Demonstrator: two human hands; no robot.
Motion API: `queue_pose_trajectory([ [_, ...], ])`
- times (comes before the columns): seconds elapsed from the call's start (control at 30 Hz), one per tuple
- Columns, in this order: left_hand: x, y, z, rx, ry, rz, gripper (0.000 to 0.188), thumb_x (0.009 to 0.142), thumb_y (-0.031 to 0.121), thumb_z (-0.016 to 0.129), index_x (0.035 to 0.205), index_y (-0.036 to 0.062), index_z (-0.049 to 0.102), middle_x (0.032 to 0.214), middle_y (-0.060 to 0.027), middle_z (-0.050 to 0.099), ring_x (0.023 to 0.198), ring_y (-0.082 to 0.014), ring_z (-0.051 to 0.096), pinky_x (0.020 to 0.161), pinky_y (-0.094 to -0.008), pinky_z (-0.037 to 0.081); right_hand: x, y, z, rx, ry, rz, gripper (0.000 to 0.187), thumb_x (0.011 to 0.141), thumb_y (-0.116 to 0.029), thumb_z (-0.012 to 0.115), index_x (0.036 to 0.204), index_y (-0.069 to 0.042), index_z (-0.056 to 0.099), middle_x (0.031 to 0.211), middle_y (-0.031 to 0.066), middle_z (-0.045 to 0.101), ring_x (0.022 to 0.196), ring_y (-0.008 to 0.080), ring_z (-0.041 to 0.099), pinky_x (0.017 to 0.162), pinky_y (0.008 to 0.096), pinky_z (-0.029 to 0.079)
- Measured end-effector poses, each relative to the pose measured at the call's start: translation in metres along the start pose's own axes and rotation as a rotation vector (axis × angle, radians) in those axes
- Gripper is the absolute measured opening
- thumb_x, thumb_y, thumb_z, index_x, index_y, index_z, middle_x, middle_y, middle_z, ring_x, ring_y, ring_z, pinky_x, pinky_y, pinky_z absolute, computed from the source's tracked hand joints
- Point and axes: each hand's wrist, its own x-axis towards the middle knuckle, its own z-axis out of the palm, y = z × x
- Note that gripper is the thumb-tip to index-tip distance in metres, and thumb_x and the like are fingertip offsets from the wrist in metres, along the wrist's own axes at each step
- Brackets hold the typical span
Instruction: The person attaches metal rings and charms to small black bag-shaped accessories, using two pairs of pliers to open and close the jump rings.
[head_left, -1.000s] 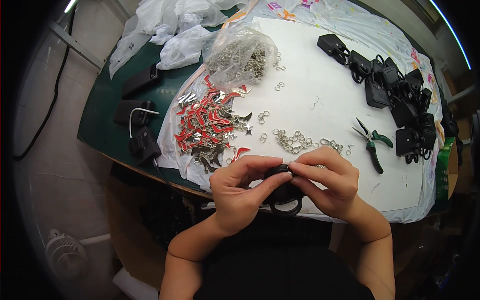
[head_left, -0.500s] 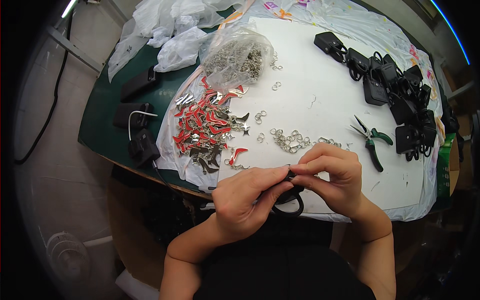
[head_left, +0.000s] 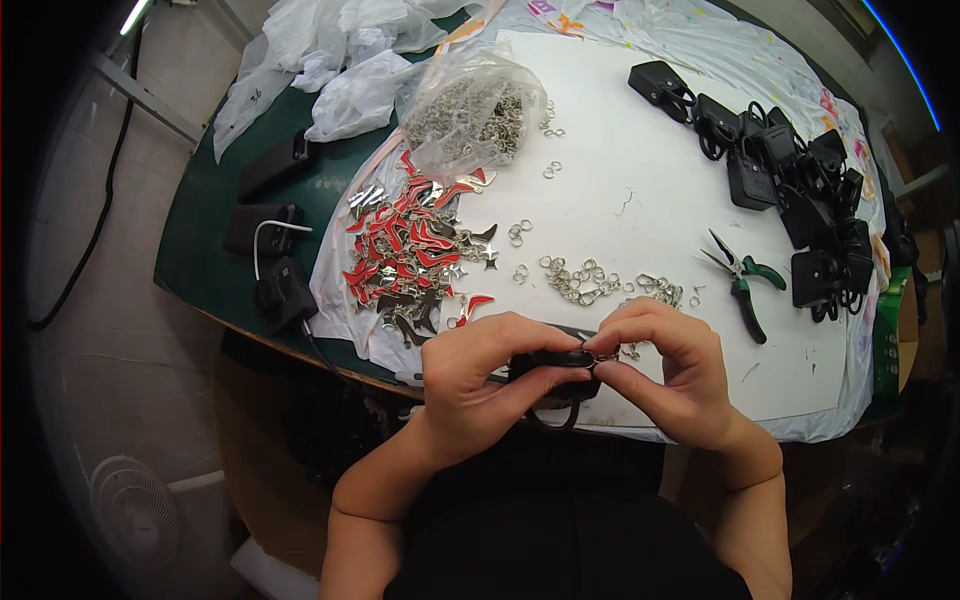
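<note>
My left hand [head_left: 468,378] grips a small black case [head_left: 532,364] between thumb and fingers, at the front edge of the white board. A dark strap loop [head_left: 553,418] hangs below the case. At the case's right end, my right hand [head_left: 672,372] pinches small metal hardware, mostly hidden by the fingertips. Just beyond the hands lie loose metal rings [head_left: 580,283] and a red boot-shaped charm [head_left: 472,307]. Pliers with green and black handles [head_left: 745,285] rest open to the right of my right hand.
Red, black and silver charms [head_left: 410,240] lie heaped at left, below a clear bag of metal rings [head_left: 470,120]. Similar black cases with straps [head_left: 790,175] are piled at right. Black devices [head_left: 285,292] with cables and crumpled plastic bags [head_left: 355,95] occupy the green tabletop.
The black case has turned and come up between my hands, so more of it shows. My right fingertips have shifted slightly right and now pinch the metal hardware at its end.
</note>
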Motion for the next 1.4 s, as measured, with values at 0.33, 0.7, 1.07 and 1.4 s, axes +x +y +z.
queue_pose_trajectory([
  [0.33,-0.005,-0.005,0.017,0.386,0.090,0.392,0.030,0.074,-0.012,0.075,0.100,-0.0019,0.064,0.093,-0.0194,0.073,0.081,-0.0293,0.074,0.069,-0.0356,0.060,-0.001,-0.004,0.008,-0.474,0.136,-0.262,0.019,0.076,0.002,0.076,0.090,-0.004,0.065,0.085,0.0069,0.064,0.076,0.0239,0.059,0.069,0.0354,0.042],
  [0.7,-0.011,-0.021,0.025,0.320,0.117,0.222,0.028,0.075,-0.012,0.075,0.099,-0.0017,0.065,0.093,-0.0183,0.074,0.081,-0.0274,0.074,0.069,-0.0328,0.059,-0.009,0.021,0.020,-0.186,0.150,0.085,0.015,0.081,0.002,0.070,0.090,-0.004,0.060,0.083,0.0077,0.060,0.074,0.0245,0.053,0.070,0.0361,0.039],
  [1.07,-0.013,-0.023,0.027,0.149,0.165,0.119,0.025,0.074,-0.011,0.076,0.095,-0.0012,0.067,0.093,-0.0144,0.074,0.080,-0.0253,0.072,0.068,-0.0313,0.058,-0.005,0.013,0.015,-0.515,0.129,-0.172,0.018,0.076,0.001,0.074,0.086,-0.007,0.061,0.084,0.0047,0.061,0.075,0.0239,0.053,0.070,0.0372,0.038],
  [1.4,-0.062,0.004,-0.021,0.749,-0.312,-0.238,0.043,0.059,0.020,0.091,0.087,0.0040,0.063,0.110,-0.0108,0.060,0.103,-0.0328,0.056,0.086,-0.0441,0.049,-0.008,-0.002,-0.006,-0.672,-0.004,-0.272,0.025,0.072,0.002,0.074,0.092,-0.003,0.060,0.089,0.0077,0.058,0.080,0.0270,0.054,0.073,0.0386,0.041],
])
